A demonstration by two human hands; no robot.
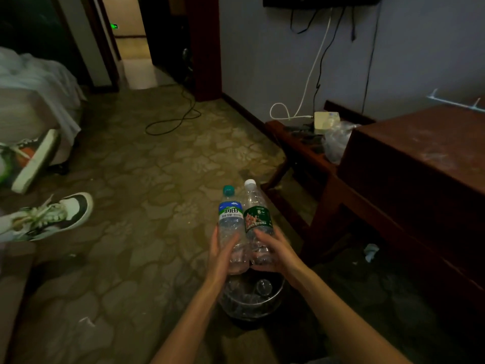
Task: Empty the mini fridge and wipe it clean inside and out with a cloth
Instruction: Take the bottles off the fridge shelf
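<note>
My left hand (223, 254) grips a clear water bottle with a teal cap and a blue-green label (231, 219). My right hand (273, 252) grips a second clear bottle with a white cap and a dark green label (257, 216). Both bottles stand side by side, touching, held over a dark round waste bin (273, 306) lined with plastic that has clear plastic bottles inside. No mini fridge and no cloth show in this view.
A dark wooden desk (420, 158) stands at the right, a low bench (296, 143) with a white box and plastic bag beyond it. A bed (34, 101) and another person's sneakers (49, 216) are at the left. A black cable (173, 122) lies on the patterned carpet.
</note>
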